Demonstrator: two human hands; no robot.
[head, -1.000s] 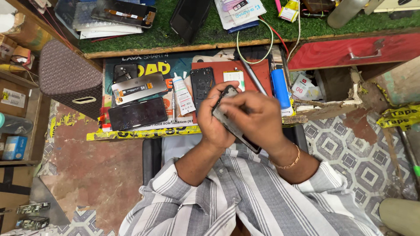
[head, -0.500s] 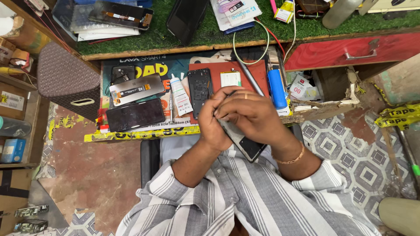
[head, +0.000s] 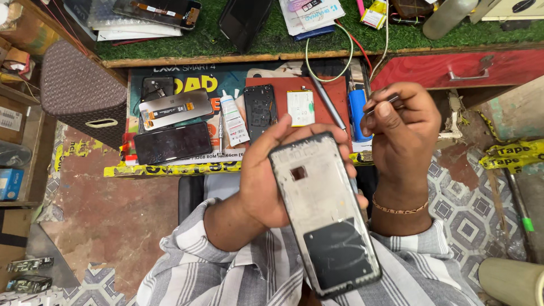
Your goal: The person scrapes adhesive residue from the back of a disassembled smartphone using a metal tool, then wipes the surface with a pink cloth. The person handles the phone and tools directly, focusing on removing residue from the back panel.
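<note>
Raised phone frame (head: pixel 326 212), left hand (head: pixel 266 175) behind

Dark screen (head: pixel 173 142) beside white glue tube (head: pixel 233 118).

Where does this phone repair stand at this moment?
Done: the grey stripped phone frame has no screen, and a dark screen panel and white battery lie on the pulled-out shelf. In hand: left hand holds the frame, right hand pinches thin metal tweezers. Left: nothing refitted yet.

Tray (head: pixel 170 169) w/ phone parts (head: pixel 173 141) (maybe screens)
</note>
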